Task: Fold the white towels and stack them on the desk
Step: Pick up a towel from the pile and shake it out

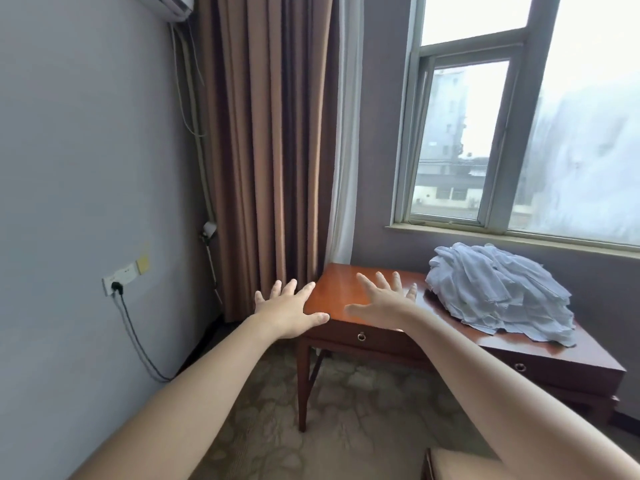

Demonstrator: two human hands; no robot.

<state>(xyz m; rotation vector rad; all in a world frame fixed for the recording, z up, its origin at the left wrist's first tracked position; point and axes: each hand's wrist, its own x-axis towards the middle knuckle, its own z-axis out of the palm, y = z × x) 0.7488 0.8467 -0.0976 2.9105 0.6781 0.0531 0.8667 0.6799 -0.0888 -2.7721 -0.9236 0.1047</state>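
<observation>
Both arms are stretched forward with the fingers spread wide and holding nothing: the left hand [287, 306] hangs beside the near left corner of the polished reddish-brown wooden desk [346, 292], and the right hand [384, 303] is above the bare left part of its top. I cannot tell whether either palm touches the wood. The crumpled heap of white cotton towels [498, 292] lies on the right part of the desk, under the window [485, 133] and apart from both hands. No towel looks folded yet, so I judge the task is at its beginning. To do it well, take only one towel from the top of the heap, spread it flat on the bare wood, and match the corners before folding.
</observation>
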